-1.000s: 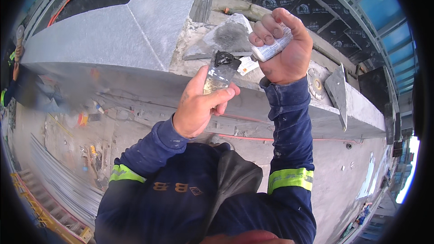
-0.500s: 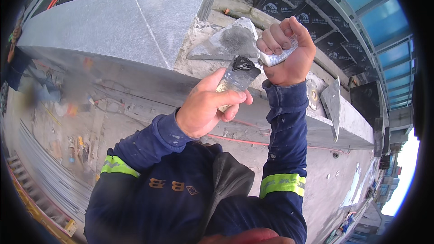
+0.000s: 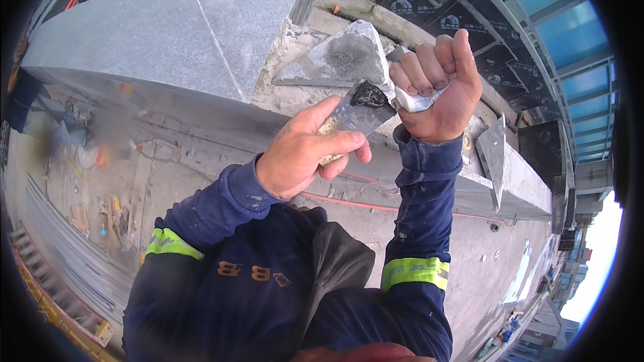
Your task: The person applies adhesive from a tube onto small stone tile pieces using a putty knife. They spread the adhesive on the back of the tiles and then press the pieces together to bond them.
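Observation:
My left hand (image 3: 298,151) is closed around a putty knife (image 3: 365,119), with its thumb pressed along the flat grey blade. Pale, crusty residue shows near the fingers. A glossy lump of black paste (image 3: 369,94) sits toward the far end of the blade. Just to the right, my right hand (image 3: 443,90) is wrapped around a small white tube (image 3: 417,102), its fingers curled over it and the thumb raised. The tube's end points left at the paste, close beside the blade; I cannot tell whether they touch. My palm and fingers hide most of the tube.
A long grey stone slab (image 3: 154,33) runs along the far left. Beyond my hands lies a triangular stone offcut (image 3: 342,57). Right of my wrist are a round disc (image 3: 467,144) and a pointed stone piece (image 3: 493,157). An orange cable (image 3: 362,206) crosses the floor; metal bars (image 3: 74,255) lie left.
My right hand has shifted slightly right and nearer, and the tube has tilted a little. The putty knife with the paste has moved slightly right. Both hands keep their hold.

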A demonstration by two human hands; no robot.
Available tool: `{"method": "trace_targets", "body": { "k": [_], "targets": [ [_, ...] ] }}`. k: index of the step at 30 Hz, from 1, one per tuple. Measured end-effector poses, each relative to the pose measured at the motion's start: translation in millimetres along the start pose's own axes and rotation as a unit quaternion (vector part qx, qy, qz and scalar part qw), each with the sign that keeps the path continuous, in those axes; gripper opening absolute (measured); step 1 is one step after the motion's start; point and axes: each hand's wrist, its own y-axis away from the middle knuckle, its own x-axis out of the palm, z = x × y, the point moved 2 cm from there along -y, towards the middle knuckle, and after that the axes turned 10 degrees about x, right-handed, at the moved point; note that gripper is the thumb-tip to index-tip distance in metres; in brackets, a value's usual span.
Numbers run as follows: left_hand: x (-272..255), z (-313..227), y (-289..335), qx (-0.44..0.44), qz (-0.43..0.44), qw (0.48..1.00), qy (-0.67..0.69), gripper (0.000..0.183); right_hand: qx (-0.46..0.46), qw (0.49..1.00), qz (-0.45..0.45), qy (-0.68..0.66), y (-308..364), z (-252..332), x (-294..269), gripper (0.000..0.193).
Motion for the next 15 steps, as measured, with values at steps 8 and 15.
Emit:
{"method": "trace_targets", "body": {
  "k": [8, 15],
  "targets": [
    [-0.4, 1.5, -3.2, -0.001, -0.017, 1.000, -0.001, 0.046, -0.001, 1.000, -0.020, 0.022, 1.3, 2.2, -0.6, 0.047],
    [0.9, -0.4, -4.9, 0.011, 0.002, 1.000, -0.019, 0.043, 0.009, 1.000, -0.028, 0.006, 0.5, 4.4, -1.6, 0.047]
  ]
}}
